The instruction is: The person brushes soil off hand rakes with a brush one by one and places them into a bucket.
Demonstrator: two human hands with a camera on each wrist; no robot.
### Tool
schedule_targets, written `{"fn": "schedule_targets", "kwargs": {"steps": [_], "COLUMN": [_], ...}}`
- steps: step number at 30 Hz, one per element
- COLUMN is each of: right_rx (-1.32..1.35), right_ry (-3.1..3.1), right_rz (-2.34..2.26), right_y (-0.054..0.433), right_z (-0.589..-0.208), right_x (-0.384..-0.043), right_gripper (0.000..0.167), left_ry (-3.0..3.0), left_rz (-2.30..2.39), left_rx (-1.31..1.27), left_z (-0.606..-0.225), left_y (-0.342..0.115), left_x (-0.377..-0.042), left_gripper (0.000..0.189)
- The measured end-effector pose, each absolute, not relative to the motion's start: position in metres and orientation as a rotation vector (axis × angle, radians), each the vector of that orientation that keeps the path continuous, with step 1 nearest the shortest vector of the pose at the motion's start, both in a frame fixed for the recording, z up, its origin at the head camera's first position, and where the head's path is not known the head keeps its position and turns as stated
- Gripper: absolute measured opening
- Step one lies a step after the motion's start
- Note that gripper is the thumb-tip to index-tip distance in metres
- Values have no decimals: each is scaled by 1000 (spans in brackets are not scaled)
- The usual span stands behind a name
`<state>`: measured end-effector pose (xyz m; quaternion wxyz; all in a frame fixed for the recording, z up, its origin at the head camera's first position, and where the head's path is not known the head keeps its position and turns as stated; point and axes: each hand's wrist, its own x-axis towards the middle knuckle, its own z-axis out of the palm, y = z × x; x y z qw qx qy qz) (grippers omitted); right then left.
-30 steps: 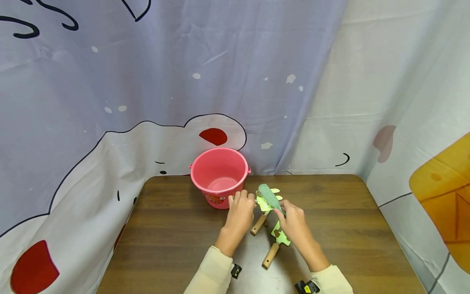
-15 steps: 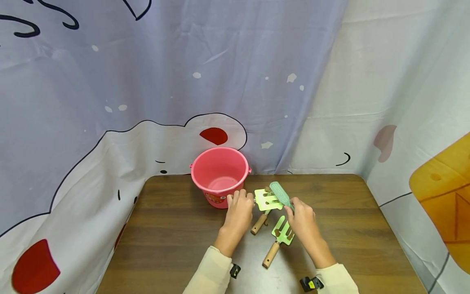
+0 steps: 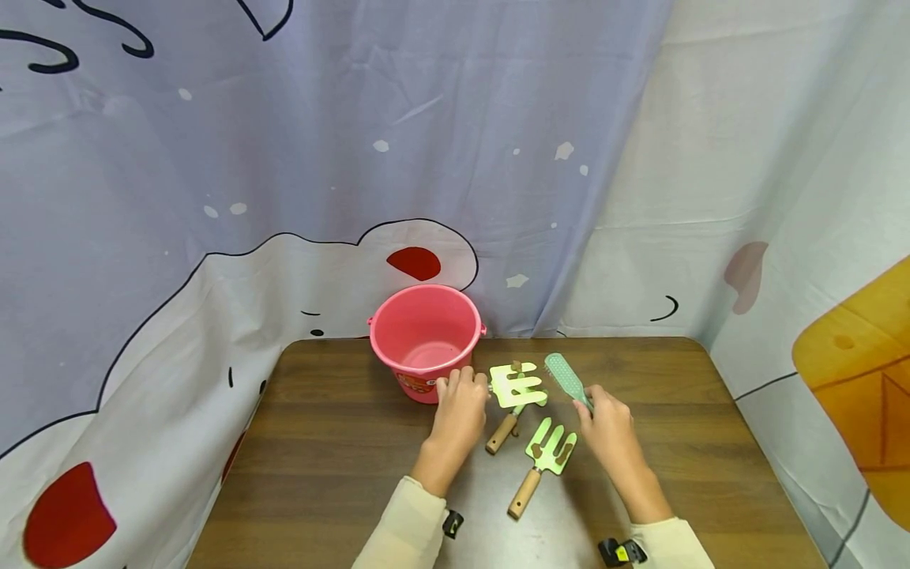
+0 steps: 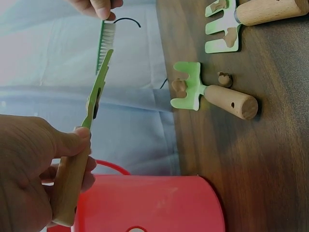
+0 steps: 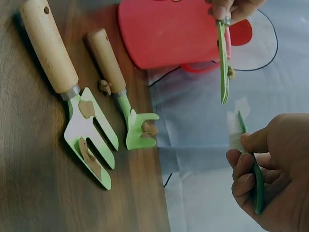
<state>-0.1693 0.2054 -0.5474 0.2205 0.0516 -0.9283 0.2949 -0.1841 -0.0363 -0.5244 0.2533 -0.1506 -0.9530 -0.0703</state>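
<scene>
Just R of left hand (image 3: 460, 405): held rake (image 3: 517, 385); brush (image 3: 565, 378) in right hand (image 3: 610, 425).

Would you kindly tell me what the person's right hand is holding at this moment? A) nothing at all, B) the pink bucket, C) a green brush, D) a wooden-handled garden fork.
C: the right hand grips the handle of the green brush, raised above the table beside the rake-like tool held in the left hand.

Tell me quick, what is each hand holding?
Left hand: fingers curled round the wooden handle of a green garden rake.
Right hand: fingers gripping the green brush.
</scene>
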Motion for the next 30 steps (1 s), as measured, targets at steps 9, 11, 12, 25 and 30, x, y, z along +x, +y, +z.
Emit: {"fn": "schedule_targets", "kwargs": {"steps": [9, 11, 12, 25, 30], "right_rx": [190, 188, 186, 210, 274], "right_ry": [-2567, -2580, -2588, -2685, -2661], "right_rz": [927, 956, 969, 1053, 1053], "right_y": [193, 189, 187, 164, 152], "right_z": [-538, -535, -534, -529, -529], "right_x": [-162, -160, -160, -160, -156], "right_gripper": [25, 27, 27, 27, 24], "left_ry": [-2606, -2605, -2604, -2608, -2592], "left_rz": [-195, -195, -194, -207, -181], "left_rx": [-406, -408, -407, -421, -419], "left_z": [-524, -523, -523, -521, -523], "left_y": [-33, -33, -32, -27, -26], "left_x": [-184, -183, -183, -182, -183], "left_gripper": [20, 20, 20, 19, 18]}}
